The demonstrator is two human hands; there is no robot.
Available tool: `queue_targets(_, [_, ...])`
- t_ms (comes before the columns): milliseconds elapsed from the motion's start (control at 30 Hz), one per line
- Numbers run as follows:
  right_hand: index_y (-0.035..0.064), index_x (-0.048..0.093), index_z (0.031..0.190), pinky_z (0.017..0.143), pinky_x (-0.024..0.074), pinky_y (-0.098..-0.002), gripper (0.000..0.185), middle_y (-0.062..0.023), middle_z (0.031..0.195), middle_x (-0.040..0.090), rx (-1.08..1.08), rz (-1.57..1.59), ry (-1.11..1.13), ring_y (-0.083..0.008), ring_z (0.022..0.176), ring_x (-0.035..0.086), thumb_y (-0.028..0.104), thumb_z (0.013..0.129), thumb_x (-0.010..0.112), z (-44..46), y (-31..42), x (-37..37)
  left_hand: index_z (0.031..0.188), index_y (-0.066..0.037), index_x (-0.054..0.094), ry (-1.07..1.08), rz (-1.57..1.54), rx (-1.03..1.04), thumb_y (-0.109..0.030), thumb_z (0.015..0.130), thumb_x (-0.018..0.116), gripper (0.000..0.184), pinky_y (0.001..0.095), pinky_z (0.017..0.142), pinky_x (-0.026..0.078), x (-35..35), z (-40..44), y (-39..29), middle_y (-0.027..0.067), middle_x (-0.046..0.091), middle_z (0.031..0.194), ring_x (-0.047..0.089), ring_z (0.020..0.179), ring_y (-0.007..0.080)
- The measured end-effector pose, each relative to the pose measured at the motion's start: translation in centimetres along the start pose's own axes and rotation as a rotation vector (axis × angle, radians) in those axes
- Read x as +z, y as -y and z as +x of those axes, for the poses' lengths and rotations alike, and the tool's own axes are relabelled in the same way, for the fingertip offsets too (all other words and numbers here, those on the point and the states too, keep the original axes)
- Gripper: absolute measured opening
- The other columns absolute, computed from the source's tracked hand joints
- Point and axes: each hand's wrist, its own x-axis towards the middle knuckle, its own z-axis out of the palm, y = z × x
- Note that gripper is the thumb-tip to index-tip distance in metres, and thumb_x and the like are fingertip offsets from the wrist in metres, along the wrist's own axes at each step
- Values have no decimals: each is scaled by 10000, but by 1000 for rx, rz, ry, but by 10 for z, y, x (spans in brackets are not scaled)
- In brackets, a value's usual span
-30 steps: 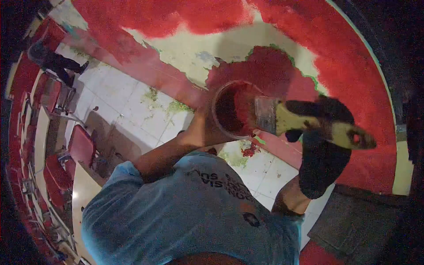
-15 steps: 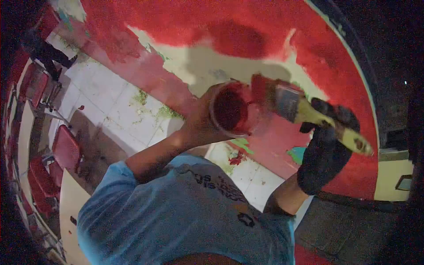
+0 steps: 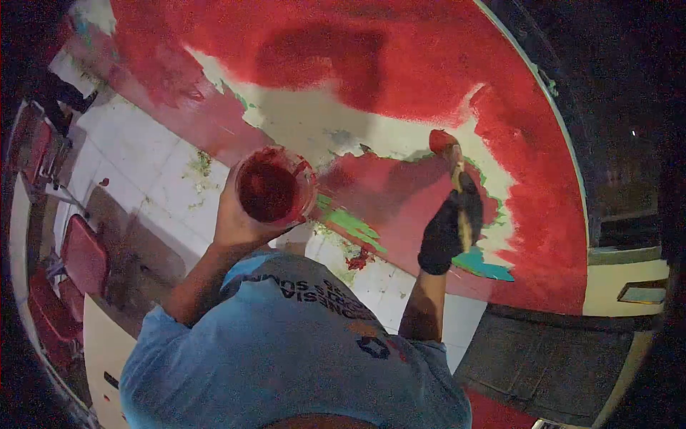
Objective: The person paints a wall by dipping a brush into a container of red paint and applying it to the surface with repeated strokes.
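My left hand (image 3: 232, 223) is bare and wrapped round a clear plastic cup (image 3: 309, 196) with dark red paint in it. The cup's mouth faces up towards me. In a black glove, my right hand (image 3: 446, 232) grips a paintbrush (image 3: 461, 179) by its pale yellow handle. The red-coated bristles point up at the wall (image 3: 429, 57), over the edge of a bare cream patch (image 3: 307, 118); they seem to touch it. Red paint covers much of the wall, with green and teal traces lower down.
Red-seated chairs (image 3: 84, 247) stand on the left beside a pale tabletop (image 3: 107, 343). Stained white floor tiles (image 3: 150, 136) run along the wall's foot. A person's dark-clothed legs (image 3: 64, 96) show at upper left. A dark grey panelled surface (image 3: 543, 357) lies at lower right.
The paintbrush has moved from beside the cup towards the cream patch, its bristles now pointing up. My left hand and the cup have shifted left and down in view.
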Motion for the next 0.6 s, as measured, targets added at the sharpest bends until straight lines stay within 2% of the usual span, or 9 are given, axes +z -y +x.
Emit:
queue_targets(133, [-8,561,963,813,389,-358,215,-146,985,560,-262,-34,-26,-298,937,511,50,759,523,-11,-13,22,1144,-43,365,-19,-137,-61,-138,396,833,887,329,923,343,5,1,8,92,453,1144,443,1060,197])
queue_targets(167, [-8,561,963,814,389,-364,220,-142,1012,551,-280,-42,-23,-290,944,509,26,750,522,-16,-24,29,1144,-43,365,-15,-137,-63,-138,396,833,887,329,923,343,6,1,7,92,453,1144,443,1060,197])
queue_targets(200, [-8,561,963,814,389,-364,220,-142,1012,551,-275,-45,-22,-290,944,509,26,750,522,-21,-29,36,1147,-43,359,-9,-112,-50,-139,398,834,891,330,924,341,7,2,4,91,449,1150,440,1064,197])
queue_targets(267, [-6,562,969,810,389,-371,232,-148,995,554,-113,321,-117,-299,940,510,12,741,523,-29,-34,45,1150,-43,354,8,-84,-40,-139,400,835,896,331,925,340,8,3,4,90,444,1156,437,1068,196])
queue_targets(300, [-7,564,950,816,385,-374,220,-157,971,553,-258,157,-79,-320,942,504,-11,737,510,-24,-36,40,1150,-44,352,20,-139,-37,-142,401,836,897,331,926,340,9,3,5,90,441,1160,435,1069,196])
queue_targets(400, [-7,563,910,814,385,-381,181,-158,970,554,-135,15,-14,-313,941,508,-14,740,502,-16,-17,24,1151,-42,349,40,-164,-35,-152,402,838,901,330,925,339,10,1,4,93,438,1164,433,1071,197])
queue_targets(533, [12,553,874,810,388,-405,124,-158,966,561,-148,-48,-247,-313,931,516,28,768,491,-10,-17,-9,1148,-36,350,27,-48,-43,-169,403,841,902,332,922,339,8,-1,1,100,441,1159,436,1066,199])
queue_targets(567, [12,553,874,810,388,-405,124,-158,966,561,-148,-53,-245,-313,931,516,28,768,491,-9,-16,-14,1148,-36,350,30,-52,-45,-169,403,841,902,332,922,339,9,-1,5,100,441,1159,436,1066,199])
queue_targets(600, [10,550,900,821,381,-382,147,-148,976,552,-247,45,-269,-294,929,510,20,760,506,-9,-14,-19,1146,-35,351,31,-159,-69,-173,404,841,900,333,921,339,12,-2,11,102,443,1156,438,1063,199])
